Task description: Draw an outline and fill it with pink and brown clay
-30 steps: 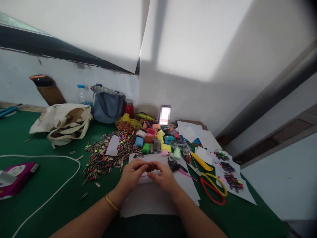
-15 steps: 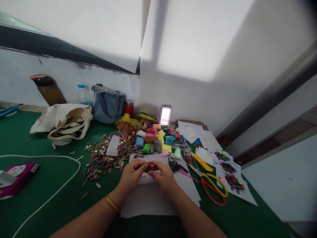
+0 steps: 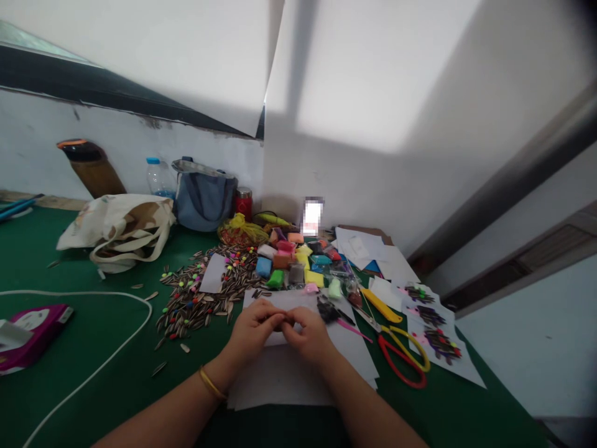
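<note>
My left hand (image 3: pixel 252 330) and my right hand (image 3: pixel 308 333) meet over a stack of white paper (image 3: pixel 289 367) on the green table. Both are closed in a pinch, fingertips touching around a small dark piece (image 3: pixel 282 322) that is mostly hidden. A gold bangle (image 3: pixel 209 381) sits on my left wrist. Just beyond the hands lie small packets of coloured clay (image 3: pixel 293 264). To their left is a spread of sunflower seeds (image 3: pixel 200 295) mixed with tiny coloured balls.
Red-and-yellow scissors (image 3: pixel 403 358) and a yellow cutter (image 3: pixel 380 305) lie right of the paper, beside sheets with seed pictures (image 3: pixel 433 330). A cream tote bag (image 3: pixel 121 227), blue bag (image 3: pixel 203 196), bottle and red jar stand at the back. A white cable (image 3: pixel 107 361) and pink box (image 3: pixel 30 333) lie left.
My fingertips have closed tighter together over the small piece, hiding more of it. The hands stay in the same place above the paper.
</note>
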A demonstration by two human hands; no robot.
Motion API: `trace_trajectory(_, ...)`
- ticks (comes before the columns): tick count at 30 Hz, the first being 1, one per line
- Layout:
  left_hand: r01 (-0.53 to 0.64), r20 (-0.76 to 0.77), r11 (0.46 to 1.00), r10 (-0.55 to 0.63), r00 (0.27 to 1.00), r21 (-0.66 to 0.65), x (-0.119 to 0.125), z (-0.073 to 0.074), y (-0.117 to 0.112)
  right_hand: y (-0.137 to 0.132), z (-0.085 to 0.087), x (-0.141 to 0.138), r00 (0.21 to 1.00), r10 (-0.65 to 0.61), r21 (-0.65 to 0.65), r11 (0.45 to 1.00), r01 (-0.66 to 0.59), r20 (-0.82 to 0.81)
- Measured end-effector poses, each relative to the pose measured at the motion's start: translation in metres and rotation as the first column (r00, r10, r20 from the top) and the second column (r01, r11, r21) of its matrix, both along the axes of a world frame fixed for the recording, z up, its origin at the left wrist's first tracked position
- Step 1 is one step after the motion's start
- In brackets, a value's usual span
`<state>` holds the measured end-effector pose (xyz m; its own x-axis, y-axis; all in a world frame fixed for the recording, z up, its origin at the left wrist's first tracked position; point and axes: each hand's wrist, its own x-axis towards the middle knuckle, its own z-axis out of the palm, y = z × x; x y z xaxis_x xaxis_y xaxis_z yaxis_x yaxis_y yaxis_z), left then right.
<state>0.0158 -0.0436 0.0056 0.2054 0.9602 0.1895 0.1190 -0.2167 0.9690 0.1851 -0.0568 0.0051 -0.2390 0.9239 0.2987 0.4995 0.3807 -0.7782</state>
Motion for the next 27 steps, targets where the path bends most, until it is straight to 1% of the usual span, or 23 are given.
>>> trace_trajectory(4,-0.023,0.085,0.993,0.033,0.996,-0.112,-0.0022,0.0020,0.0002,-0.0002,-0.0005,0.0001,0.989,0.084,-0.073,0.993,-0.093,-0.125)
trace_trajectory(6,-0.010,0.117,0.985,0.030,0.993,-0.170,-0.0021,0.0030,-0.0012,0.0010,-0.0035,0.0008,0.983,0.082,-0.081,0.992,-0.097,-0.166)
trace_trajectory(8,-0.002,0.127,0.981,0.027,0.992,-0.196,-0.0013,0.0028,-0.0022,0.0021,-0.0066,0.0012,0.985,0.064,-0.069,0.995,-0.076,-0.162)
trace_trajectory(10,0.008,0.123,0.987,0.012,0.992,-0.159,-0.0002,0.0012,-0.0021,0.0025,-0.0084,0.0010,0.993,0.026,-0.039,0.999,-0.031,-0.114)
trace_trajectory(12,0.013,0.082,0.998,-0.007,0.997,-0.066,0.0006,-0.0008,-0.0010,0.0020,-0.0086,0.0005,0.999,-0.014,0.012,1.000,0.014,-0.044)
trace_trajectory(14,0.005,0.015,1.000,-0.005,1.000,0.026,0.0008,-0.0018,0.0003,0.0011,-0.0076,0.0002,1.000,-0.030,0.050,0.998,0.029,0.009)
trace_trajectory(15,-0.004,-0.002,0.999,0.004,1.000,0.044,0.0006,-0.0015,0.0007,0.0007,-0.0068,0.0003,1.000,-0.022,0.053,0.998,0.021,0.017)
trace_trajectory(16,-0.012,0.003,0.999,0.012,1.000,0.038,0.0003,-0.0006,0.0008,0.0005,-0.0060,0.0005,1.000,-0.007,0.046,0.999,0.007,0.009)
trace_trajectory(18,-0.015,0.059,1.000,0.016,0.998,-0.018,-0.0006,0.0022,0.0001,0.0002,-0.0044,0.0014,0.999,0.035,0.010,0.999,-0.035,-0.039)
trace_trajectory(20,0.006,0.113,0.998,0.002,0.994,-0.068,-0.0011,0.0052,-0.0013,0.0003,-0.0034,0.0022,0.993,0.072,-0.017,0.997,-0.074,-0.095)
trace_trajectory(22,0.022,0.118,0.996,-0.012,0.993,-0.082,-0.0009,0.0072,-0.0031,0.0006,-0.0036,0.0023,0.988,0.091,-0.021,0.995,-0.094,-0.125)
trace_trajectory(24,0.023,0.114,0.996,-0.014,0.993,-0.081,0.0000,0.0077,-0.0050,0.0010,-0.0049,0.0018,0.988,0.084,-0.002,0.996,-0.085,-0.131)
trace_trajectory(27,0.042,0.126,0.998,-0.035,0.991,-0.056,0.0017,0.0065,-0.0071,0.0012,-0.0078,0.0011,0.995,0.026,0.040,0.999,-0.022,-0.101)
